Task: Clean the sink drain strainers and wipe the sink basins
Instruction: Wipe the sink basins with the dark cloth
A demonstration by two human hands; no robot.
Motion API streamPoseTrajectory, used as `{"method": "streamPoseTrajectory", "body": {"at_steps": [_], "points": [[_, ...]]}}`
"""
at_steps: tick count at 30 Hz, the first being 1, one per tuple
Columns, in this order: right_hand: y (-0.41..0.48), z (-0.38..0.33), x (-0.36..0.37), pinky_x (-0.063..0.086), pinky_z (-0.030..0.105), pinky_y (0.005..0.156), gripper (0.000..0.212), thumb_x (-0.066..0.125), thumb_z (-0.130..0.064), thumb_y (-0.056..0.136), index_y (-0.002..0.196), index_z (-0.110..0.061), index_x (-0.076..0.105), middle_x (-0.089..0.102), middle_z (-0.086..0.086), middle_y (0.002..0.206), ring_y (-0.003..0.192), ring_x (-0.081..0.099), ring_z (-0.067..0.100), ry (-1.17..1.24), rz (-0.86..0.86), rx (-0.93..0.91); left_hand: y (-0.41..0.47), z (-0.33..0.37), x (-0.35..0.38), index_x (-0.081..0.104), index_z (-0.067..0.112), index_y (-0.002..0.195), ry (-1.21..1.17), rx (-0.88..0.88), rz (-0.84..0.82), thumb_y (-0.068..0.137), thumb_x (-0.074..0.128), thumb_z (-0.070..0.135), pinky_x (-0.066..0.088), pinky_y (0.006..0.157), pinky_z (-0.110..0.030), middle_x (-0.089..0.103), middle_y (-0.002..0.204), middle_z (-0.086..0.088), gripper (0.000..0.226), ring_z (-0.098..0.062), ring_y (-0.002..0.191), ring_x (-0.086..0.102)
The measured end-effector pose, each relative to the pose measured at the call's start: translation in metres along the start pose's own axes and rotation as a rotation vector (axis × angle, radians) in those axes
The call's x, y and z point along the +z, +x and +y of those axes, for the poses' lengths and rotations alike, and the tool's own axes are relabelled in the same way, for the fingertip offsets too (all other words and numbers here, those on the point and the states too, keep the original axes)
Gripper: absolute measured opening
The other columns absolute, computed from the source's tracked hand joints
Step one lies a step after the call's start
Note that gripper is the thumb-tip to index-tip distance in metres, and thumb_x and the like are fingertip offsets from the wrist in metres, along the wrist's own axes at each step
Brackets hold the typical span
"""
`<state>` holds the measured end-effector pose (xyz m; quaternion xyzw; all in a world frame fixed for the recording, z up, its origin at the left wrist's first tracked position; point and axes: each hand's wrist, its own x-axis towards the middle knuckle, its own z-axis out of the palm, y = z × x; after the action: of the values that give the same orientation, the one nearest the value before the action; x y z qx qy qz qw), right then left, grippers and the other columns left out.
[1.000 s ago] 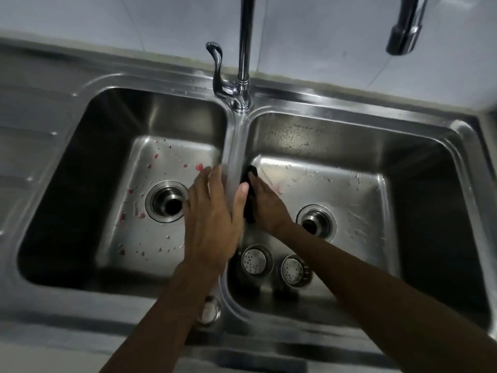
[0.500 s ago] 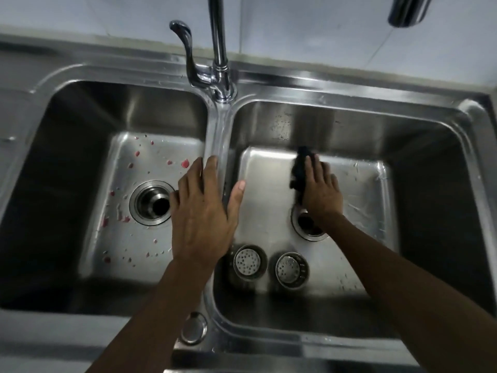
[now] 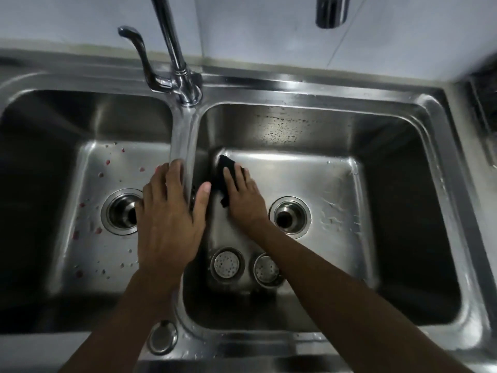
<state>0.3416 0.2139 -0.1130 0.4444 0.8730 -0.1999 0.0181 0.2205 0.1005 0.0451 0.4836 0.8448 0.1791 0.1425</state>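
Note:
A steel double sink fills the view. My left hand (image 3: pixel 169 216) lies flat, fingers spread, on the divider (image 3: pixel 184 138) between the basins. My right hand (image 3: pixel 243 200) presses a black cloth (image 3: pixel 222 179) against the floor of the right basin (image 3: pixel 336 184), by its left wall. Two round perforated strainers (image 3: pixel 227 263) (image 3: pixel 266 269) lie side by side on the right basin floor near its front; my right forearm covers part of the right one. Both drain holes (image 3: pixel 122 211) (image 3: pixel 290 215) stand without strainers. The left basin (image 3: pixel 107 254) floor is speckled with red and white bits.
A chrome faucet (image 3: pixel 185 84) with a lever handle rises behind the divider. A second spout (image 3: pixel 332 12) hangs at the top right. A round metal cap (image 3: pixel 162 337) sits on the front rim. Water droplets mark the right basin's back wall.
My right hand has slid the black cloth from the back middle of the right basin floor leftward to the corner by the divider. The left hand stays on the divider.

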Motion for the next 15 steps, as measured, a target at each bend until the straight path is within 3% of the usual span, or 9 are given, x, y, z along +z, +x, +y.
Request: {"method": "streamPoseTrajectory", "body": {"at_steps": [5, 11, 15], "points": [[-0.007, 0.038, -0.010, 0.015, 0.046, 0.127, 0.075, 0.045, -0.027, 0.102, 0.164, -0.016, 0.003, 0.005, 0.017, 0.170, 0.157, 0.008, 0.037, -0.156, 0.015, -0.103, -0.001, 0.001, 0.000, 0.037, 0.014, 0.152, -0.017, 0.017, 0.024, 0.104, 0.033, 0.062, 0.043, 0.110, -0.063, 0.045, 0.152, -0.017, 0.069, -0.037, 0.139, 0.046], [-0.051, 0.140, -0.045, 0.013, 0.046, 0.128, 0.092, 0.055, -0.036, 0.102, 0.161, -0.012, -0.010, -0.005, 0.017, 0.170, 0.157, 0.005, 0.036, -0.171, 0.047, 0.431, -0.001, -0.002, 0.003, 0.039, 0.011, 0.150, -0.032, 0.049, 0.069, 0.103, 0.025, 0.069, 0.045, 0.106, -0.063, 0.049, 0.147, -0.020, 0.076, -0.039, 0.134, 0.050], [-0.054, 0.153, -0.052, 0.016, 0.047, 0.127, 0.091, 0.054, -0.039, 0.101, 0.162, -0.010, -0.007, -0.003, 0.020, 0.169, 0.156, 0.005, 0.040, -0.116, 0.012, 0.581, -0.002, -0.003, 0.005, 0.039, 0.010, 0.150, -0.089, 0.031, 0.117, 0.103, 0.025, 0.071, 0.047, 0.106, -0.060, 0.051, 0.145, -0.020, 0.079, -0.038, 0.132, 0.052]]}}
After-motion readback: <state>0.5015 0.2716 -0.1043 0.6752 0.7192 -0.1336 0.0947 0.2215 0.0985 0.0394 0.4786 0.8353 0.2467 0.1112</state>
